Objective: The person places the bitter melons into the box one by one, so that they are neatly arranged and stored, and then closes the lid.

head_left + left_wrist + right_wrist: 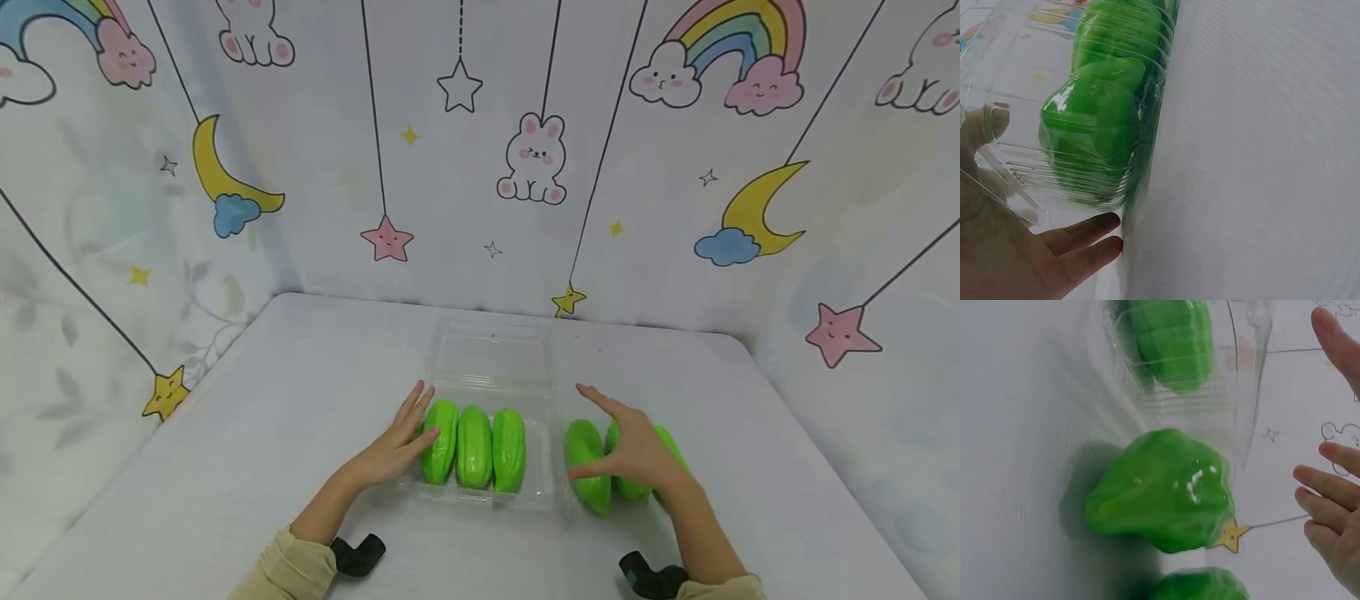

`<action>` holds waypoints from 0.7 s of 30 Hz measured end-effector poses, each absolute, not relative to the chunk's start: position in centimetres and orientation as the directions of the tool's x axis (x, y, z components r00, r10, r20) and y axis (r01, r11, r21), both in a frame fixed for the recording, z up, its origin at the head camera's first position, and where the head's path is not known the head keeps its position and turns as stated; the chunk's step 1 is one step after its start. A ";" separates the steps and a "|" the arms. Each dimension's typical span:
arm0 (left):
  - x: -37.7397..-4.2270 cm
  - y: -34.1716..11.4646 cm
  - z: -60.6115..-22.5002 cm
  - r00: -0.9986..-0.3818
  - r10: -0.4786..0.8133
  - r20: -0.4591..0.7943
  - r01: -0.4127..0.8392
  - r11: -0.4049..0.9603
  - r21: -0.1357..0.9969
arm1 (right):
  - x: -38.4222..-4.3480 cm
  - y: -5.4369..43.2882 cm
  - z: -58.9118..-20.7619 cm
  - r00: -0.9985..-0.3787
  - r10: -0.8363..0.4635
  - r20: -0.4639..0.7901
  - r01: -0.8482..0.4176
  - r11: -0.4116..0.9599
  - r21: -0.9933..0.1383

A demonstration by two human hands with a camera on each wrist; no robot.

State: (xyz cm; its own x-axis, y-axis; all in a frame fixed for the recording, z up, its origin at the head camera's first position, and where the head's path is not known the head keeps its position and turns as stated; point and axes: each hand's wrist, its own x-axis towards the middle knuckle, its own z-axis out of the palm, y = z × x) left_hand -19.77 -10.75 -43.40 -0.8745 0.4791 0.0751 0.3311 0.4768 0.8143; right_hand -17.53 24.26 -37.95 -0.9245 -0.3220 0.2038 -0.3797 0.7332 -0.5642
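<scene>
A clear plastic clamshell box (543,483) sits on the table with its lid (492,354) folded back flat. Three glossy, bright green, cucumber-like pieces stand side by side in it: a left one (441,446), a middle one (474,450) and a right one (509,454). At the box's left side is my left hand (382,454), fingers fairly straight and spread, thumb over the rim by the left piece. My right hand (643,454) hovers with thumb and fingers parted over more green pieces (585,450) right of the box, holding nothing and partly hiding them.
The box stands mid-table on a white cloth (330,350). Behind the table's far edge hangs a printed curtain (315,167) with bunnies, stars and rainbows. A black wrist device (360,555) is on the left wrist, another (651,577) on the right.
</scene>
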 end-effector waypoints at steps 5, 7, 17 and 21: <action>-19.8 -10.7 -43.4 -0.875 0.478 0.075 0.333 0.482 0.810 | -17.4 25.1 -37.9 -0.932 -0.298 0.205 -0.362 0.754 -0.548; -19.8 -10.7 -43.4 -0.876 0.478 0.072 0.331 0.484 0.810 | -17.4 25.5 -38.0 -0.934 -0.295 0.200 -0.356 0.752 -0.554; -19.7 -10.7 -43.5 -0.878 0.474 0.071 0.324 0.478 0.816 | -17.0 27.0 -38.1 -0.946 -0.272 0.179 -0.325 0.759 -0.564; -19.7 -10.7 -43.5 -0.877 0.476 0.073 0.327 0.479 0.814 | -16.8 27.5 -38.1 -0.948 -0.264 0.180 -0.319 0.765 -0.560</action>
State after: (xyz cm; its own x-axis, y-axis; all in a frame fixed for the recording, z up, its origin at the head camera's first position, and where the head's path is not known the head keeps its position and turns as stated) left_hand -19.73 -10.73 -43.48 -0.8767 0.4756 0.0725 0.3273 0.4791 0.8144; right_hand -16.76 27.53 -38.11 -0.9478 -0.2636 0.1797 -0.3188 0.7649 -0.5597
